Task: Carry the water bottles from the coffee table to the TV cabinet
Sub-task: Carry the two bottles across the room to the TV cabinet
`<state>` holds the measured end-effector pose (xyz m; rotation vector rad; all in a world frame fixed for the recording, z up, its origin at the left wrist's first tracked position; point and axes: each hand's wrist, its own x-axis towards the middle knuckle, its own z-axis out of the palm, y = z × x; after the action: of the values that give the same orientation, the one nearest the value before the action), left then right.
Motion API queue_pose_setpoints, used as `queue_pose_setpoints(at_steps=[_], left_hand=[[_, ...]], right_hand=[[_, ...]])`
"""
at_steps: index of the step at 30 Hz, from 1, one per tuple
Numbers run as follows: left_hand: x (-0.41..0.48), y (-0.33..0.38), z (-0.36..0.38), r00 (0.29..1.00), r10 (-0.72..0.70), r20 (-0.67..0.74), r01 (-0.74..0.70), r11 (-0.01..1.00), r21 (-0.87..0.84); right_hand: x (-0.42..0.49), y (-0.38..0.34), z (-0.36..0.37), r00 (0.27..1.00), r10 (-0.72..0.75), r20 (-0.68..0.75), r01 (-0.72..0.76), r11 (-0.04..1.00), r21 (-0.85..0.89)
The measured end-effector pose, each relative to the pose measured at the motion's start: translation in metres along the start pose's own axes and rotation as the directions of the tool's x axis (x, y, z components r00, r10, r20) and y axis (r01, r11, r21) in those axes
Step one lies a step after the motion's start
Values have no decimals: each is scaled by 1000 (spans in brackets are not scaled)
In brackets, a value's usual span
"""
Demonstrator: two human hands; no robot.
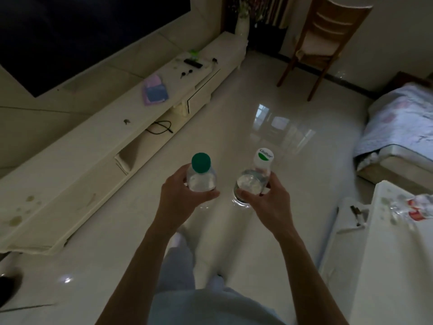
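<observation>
Above the glossy pale tiled floor (234,109): left hand (180,195) grasps a clear plastic green-capped water bottle (202,174); right hand (267,202) grasps a clear plastic white-capped water bottle (254,181). Step: carrying. Next: turn left, set both on the long cream TV cabinet (70,170).

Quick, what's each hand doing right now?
Left hand: closed around the green-capped bottle.
Right hand: closed around the white-capped bottle.
</observation>
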<state>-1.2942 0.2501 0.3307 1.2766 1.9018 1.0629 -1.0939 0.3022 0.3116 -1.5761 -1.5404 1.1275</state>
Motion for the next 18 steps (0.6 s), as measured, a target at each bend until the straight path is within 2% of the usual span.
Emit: queue_pose_setpoints(at_steps=[5,18], left_hand=[[73,-3,0,998,24,-53,-26,999,-41],[293,17,-21,989,123,85,-111,985,-133]], right_hand=[[62,-18,23,1000,-15,-24,14,999,-35],[233,-91,86,991,22,-133,-24,1000,-10]])
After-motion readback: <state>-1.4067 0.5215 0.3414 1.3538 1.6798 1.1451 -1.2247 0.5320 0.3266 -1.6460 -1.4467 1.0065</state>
